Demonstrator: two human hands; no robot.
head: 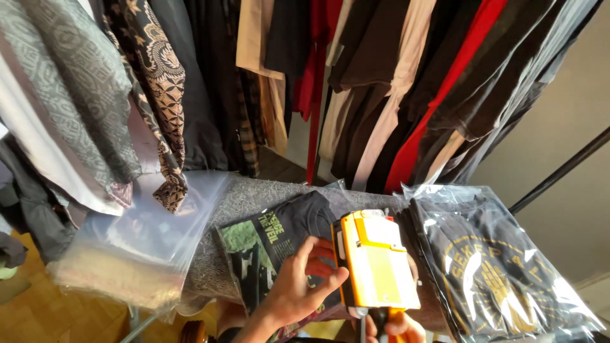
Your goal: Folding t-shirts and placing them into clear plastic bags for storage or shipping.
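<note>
1. The left hand (298, 279) reaches in from the near edge, fingers spread, and rests on a dark folded T-shirt (279, 238) with a green print, sealed in a clear bag.
2. The left fingertips (318, 244) lie just beside the left edge of an orange and yellow handheld device (375, 260).
3. The right hand (397, 327) shows only in part at the near edge. It is closed around the dark handle below the device and holds the device upright over the shirt.
4. The bagged green-print T-shirt lies at the centre of a grey padded board (254, 194), near the person.
5. To the right, touching the device's side, lies a second dark T-shirt (502, 273) with a gold print, in a glossy clear bag.
6. To the left, a stack of empty clear plastic bags (140, 248) hangs over the board's left end.
7. On the far side, a rail of hanging garments (381, 82) in black, red, cream and patterned grey fills the view.
8. A black rail bar (559, 168) runs diagonally at the far right.
</note>
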